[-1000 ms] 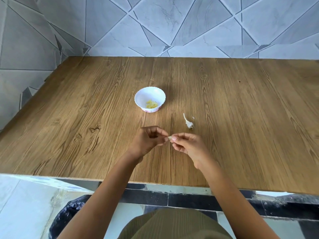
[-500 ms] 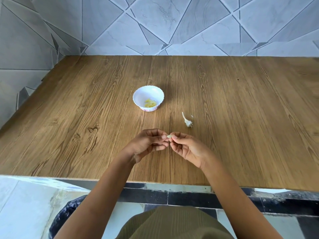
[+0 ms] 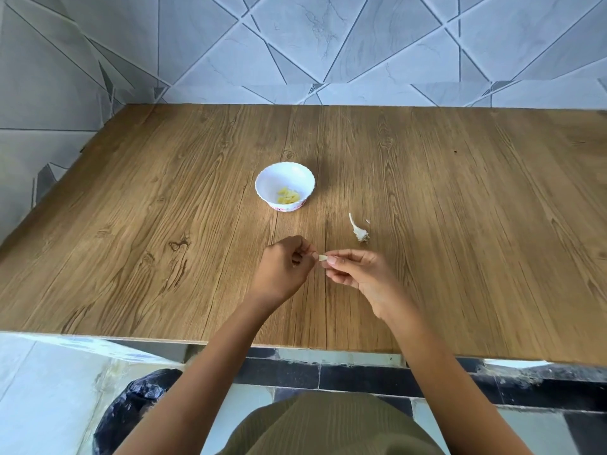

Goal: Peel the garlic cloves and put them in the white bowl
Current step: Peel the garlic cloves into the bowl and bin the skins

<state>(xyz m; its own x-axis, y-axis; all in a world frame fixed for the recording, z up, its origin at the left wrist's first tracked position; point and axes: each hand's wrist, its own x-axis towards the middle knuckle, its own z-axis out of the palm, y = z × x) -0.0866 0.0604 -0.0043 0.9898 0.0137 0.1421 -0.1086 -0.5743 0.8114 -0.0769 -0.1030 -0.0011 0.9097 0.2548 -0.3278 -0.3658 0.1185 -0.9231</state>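
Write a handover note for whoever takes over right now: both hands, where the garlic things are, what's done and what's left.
Left hand: fingers curled, pinching one end of the garlic clove.
Right hand: pinching the clove's other end, above the table.
White bowl: beyond the hands, holding what look like peeled cloves.
Garlic stem: bare, on the table right of the bowl.
Done: some cloves are in the bowl.
Left: finish peeling this clove and drop it in. No other unpeeled cloves are visible.
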